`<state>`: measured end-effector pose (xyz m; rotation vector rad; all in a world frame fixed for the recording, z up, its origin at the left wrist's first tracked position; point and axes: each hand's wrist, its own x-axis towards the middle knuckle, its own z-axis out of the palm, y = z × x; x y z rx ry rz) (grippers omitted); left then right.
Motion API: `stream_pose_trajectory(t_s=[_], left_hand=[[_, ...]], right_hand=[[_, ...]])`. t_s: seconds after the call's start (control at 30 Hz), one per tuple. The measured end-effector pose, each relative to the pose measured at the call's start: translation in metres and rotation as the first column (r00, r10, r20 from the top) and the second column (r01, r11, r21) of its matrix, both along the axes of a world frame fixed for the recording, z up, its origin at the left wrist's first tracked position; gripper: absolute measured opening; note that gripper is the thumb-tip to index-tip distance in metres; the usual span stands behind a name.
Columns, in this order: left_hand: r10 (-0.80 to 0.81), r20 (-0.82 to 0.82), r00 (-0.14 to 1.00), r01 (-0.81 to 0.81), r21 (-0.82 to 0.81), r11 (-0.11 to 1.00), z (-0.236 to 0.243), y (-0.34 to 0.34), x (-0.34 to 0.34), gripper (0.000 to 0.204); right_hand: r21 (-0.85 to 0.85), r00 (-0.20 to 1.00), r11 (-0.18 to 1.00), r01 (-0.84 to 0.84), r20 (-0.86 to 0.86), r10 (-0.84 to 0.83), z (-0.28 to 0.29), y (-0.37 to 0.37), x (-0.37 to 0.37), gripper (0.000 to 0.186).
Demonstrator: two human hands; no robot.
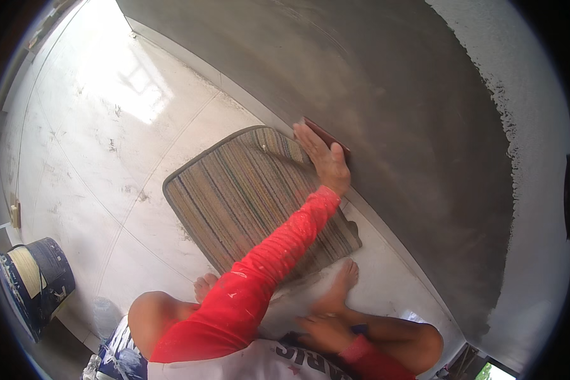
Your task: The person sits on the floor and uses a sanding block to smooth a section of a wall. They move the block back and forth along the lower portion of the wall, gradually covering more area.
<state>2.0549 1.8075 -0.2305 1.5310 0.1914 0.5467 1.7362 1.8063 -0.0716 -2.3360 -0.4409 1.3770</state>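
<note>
My left hand [323,158], at the end of a dusty red sleeve, presses a piece of reddish-brown sandpaper [326,135] flat against the grey wall [411,126], low down near the skirting. Its fingers point up and to the left, and only an edge of the sandpaper shows past them. My right hand [326,333] lies by my bent right leg with its fingers stretched out, holding nothing that I can see. Under my left arm a striped mat [234,183] lies on the floor, its far edge curled up by the wall.
On the left stands a dark, paint-stained bucket [41,275]. Clear plastic and blue-white packaging [120,351] lie beside my left knee. Pale floor tiles [152,164] carry dust and smudges. A white skirting [234,92] runs along the wall's foot. My bare feet rest near the mat.
</note>
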Motion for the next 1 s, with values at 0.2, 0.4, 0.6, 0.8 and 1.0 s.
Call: stream_pose_trajectory(t_s=[0.2,0.4,0.6,0.8,1.0], left_hand=[[-0.251,0.062,0.966,0.235,0.191,0.953,-0.011,-0.048,-0.087,0.089],[0.22,0.06,0.974,-0.213,-0.113,0.971,0.057,0.151,0.143,0.081],[0.033,0.131,0.991,-0.043,0.076,0.996,0.065,0.003,0.013,0.084],[-0.286,0.185,0.94,0.191,0.408,0.893,0.018,-0.048,-0.081,0.087],[0.084,0.066,0.994,-0.084,0.003,0.996,0.092,0.094,0.085,0.083]], right_hand=[[-0.013,0.997,0.998,-0.056,0.046,0.057,0.005,0.017,0.039,0.052],[-0.017,0.985,0.996,0.082,0.154,-0.078,0.006,-0.011,0.021,0.049],[-0.055,0.992,0.991,-0.125,-0.02,0.124,0.011,-0.002,0.012,0.048],[0.068,0.971,0.984,-0.163,0.188,0.148,0.002,0.02,0.045,0.048],[0.005,0.983,0.999,-0.038,0.179,0.037,0.006,-0.005,0.014,0.049]])
